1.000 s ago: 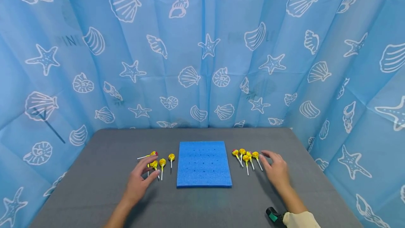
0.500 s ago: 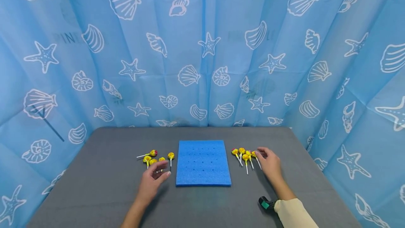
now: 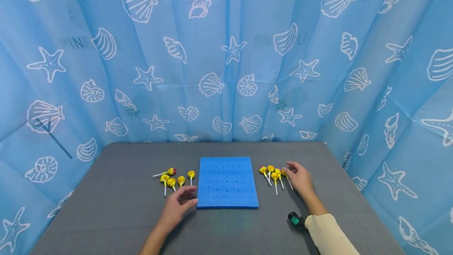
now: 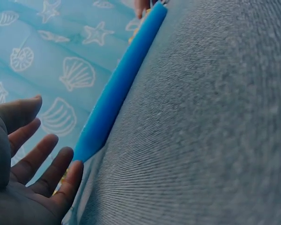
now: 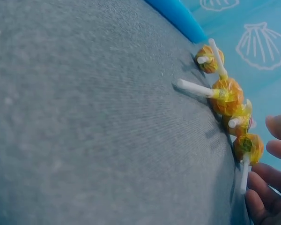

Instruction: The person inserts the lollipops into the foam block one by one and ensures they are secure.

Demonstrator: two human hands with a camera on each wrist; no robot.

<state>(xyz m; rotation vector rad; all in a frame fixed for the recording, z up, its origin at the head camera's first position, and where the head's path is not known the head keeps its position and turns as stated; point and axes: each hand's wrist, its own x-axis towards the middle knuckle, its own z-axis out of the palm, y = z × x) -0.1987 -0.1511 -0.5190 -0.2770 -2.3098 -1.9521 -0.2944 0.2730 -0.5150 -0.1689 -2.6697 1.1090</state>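
Note:
A blue foam block (image 3: 228, 192) with rows of small holes lies flat on the grey table. My left hand (image 3: 178, 207) hovers by its left front corner, fingers spread and holding nothing; the left wrist view shows the palm and fingers of that hand (image 4: 42, 173) beside the block (image 4: 117, 93). Several yellow-wrapped lollipops (image 3: 181, 180) lie behind this hand. Right of the block is a second bunch of lollipops (image 3: 275, 177). My right hand (image 3: 300, 178) is at its rightmost lollipop (image 5: 248, 149), fingers loosely bent; whether they touch it I cannot tell.
A blue curtain (image 3: 226, 70) printed with white shells and starfish hangs behind the grey table (image 3: 226, 231) and along its sides. A black strap with a green patch (image 3: 295, 219) sits at my right wrist, beside a cream sleeve (image 3: 329, 229).
My left hand has moved right and nearer to me, from over the left lollipops to the block's corner. My right hand has shifted slightly left, closer to the rightmost lollipop.

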